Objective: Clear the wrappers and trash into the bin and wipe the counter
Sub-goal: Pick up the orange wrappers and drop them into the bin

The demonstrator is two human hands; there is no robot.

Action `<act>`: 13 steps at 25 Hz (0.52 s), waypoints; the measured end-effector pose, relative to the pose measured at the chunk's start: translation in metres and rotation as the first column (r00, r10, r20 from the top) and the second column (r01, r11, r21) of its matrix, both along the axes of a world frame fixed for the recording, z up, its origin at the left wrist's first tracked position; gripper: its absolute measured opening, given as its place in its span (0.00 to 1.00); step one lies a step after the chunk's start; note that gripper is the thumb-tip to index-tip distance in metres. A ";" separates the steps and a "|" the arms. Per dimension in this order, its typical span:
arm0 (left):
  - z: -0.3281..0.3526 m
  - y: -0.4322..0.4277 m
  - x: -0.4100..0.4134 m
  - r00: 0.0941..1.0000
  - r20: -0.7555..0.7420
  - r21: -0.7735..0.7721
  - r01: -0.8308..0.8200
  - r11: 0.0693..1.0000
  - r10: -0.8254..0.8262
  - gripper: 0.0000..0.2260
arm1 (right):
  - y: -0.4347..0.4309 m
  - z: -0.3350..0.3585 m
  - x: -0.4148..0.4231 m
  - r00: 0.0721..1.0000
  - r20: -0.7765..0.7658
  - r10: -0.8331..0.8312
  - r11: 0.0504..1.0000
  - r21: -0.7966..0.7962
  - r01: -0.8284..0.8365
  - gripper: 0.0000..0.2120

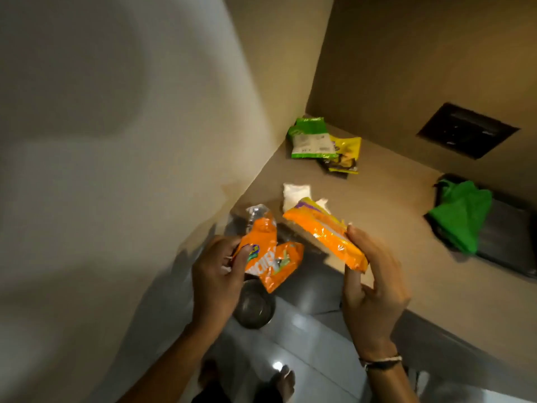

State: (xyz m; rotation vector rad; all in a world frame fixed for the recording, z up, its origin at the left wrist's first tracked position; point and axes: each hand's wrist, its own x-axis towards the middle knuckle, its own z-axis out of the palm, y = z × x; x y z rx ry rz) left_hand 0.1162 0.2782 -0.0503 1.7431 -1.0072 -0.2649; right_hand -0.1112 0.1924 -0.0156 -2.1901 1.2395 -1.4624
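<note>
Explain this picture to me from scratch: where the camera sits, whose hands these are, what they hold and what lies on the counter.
One camera, worn on a person's head, looks down at their own bare hands; no machine is present. The left hand grips a crumpled orange wrapper. The right hand holds a longer orange packet. Below them, on the floor, stands a small metal bin. On the counter lie white tissue, a green packet overlapping a yellow packet, and a green cloth.

Dim warm light, plain beige walls (116, 141) meeting in a corner, dark square wall panel (467, 130), glossy grey tiled floor (308, 344) with a bright lamp glare
</note>
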 end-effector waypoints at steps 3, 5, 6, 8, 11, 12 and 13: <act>-0.046 0.055 0.020 0.991 0.043 0.134 -0.134 0.982 0.129 0.03 | 0.045 -0.042 0.021 0.994 0.009 0.113 0.990 0.084 -0.114 0.11; -0.083 0.075 0.022 0.988 0.015 0.224 -0.151 0.963 0.151 0.04 | 0.063 -0.075 0.029 0.989 -0.029 0.143 0.976 0.171 -0.136 0.10; -0.105 0.082 0.020 0.984 -0.034 0.291 -0.159 0.943 0.176 0.05 | 0.070 -0.097 0.032 0.987 -0.071 0.144 0.963 0.238 -0.123 0.10; -0.151 0.089 0.017 0.959 -0.126 0.450 -0.174 0.876 0.255 0.06 | 0.078 -0.148 0.036 0.975 -0.174 0.140 0.913 0.403 -0.059 0.11; -0.231 0.089 0.011 0.932 -0.165 0.620 -0.157 0.768 0.324 0.05 | 0.079 -0.236 0.038 0.963 -0.238 0.128 0.776 0.629 0.052 0.17; -0.254 0.087 0.010 0.927 -0.170 0.650 -0.149 0.745 0.334 0.05 | 0.077 -0.263 0.041 0.961 -0.251 0.119 0.740 0.667 0.083 0.17; -0.283 0.083 0.009 0.924 -0.168 0.674 -0.147 0.723 0.344 0.06 | 0.074 -0.296 0.045 0.959 -0.261 0.114 0.712 0.694 0.104 0.16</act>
